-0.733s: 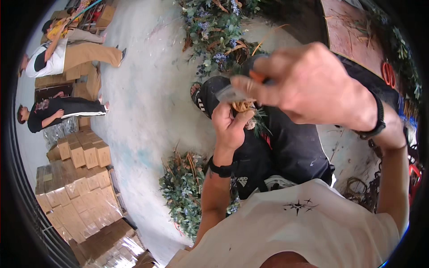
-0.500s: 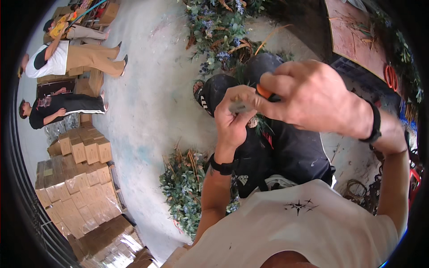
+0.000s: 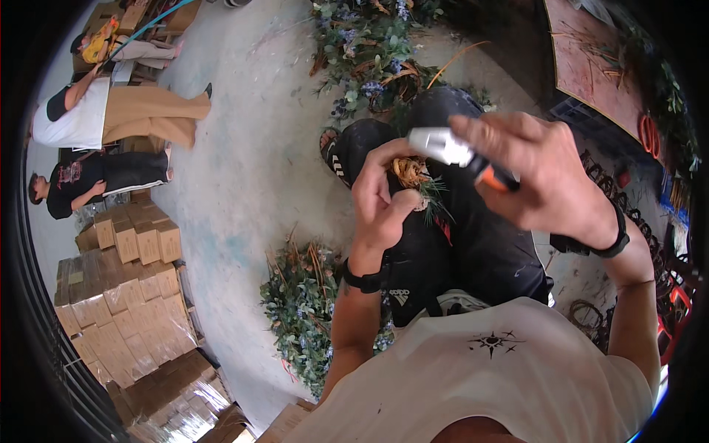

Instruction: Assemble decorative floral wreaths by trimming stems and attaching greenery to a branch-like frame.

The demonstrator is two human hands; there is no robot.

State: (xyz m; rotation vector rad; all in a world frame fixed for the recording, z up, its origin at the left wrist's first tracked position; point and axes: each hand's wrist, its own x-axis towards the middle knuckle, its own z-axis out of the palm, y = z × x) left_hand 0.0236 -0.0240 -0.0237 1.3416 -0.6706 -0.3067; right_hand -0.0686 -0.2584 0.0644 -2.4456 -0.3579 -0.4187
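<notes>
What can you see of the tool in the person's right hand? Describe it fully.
The tool has a silver-grey, blocky front end and an orange and black rear part, mostly hidden in the right hand that grips it. It lies roughly level over the person's lap, its front end against the brown and green bundle pinched in the left hand. Its kind cannot be told.

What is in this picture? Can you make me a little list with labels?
place: concrete floor of a workroom
left hand: left hand grips a small bundle of twigs and green sprigs
right hand: right hand holds a grey tool with an orange part, its tip by the bundle
on the floor: heaps of leafy stems with blue flowers
at the left: stacked cardboard boxes
others: two people near the boxes
</notes>
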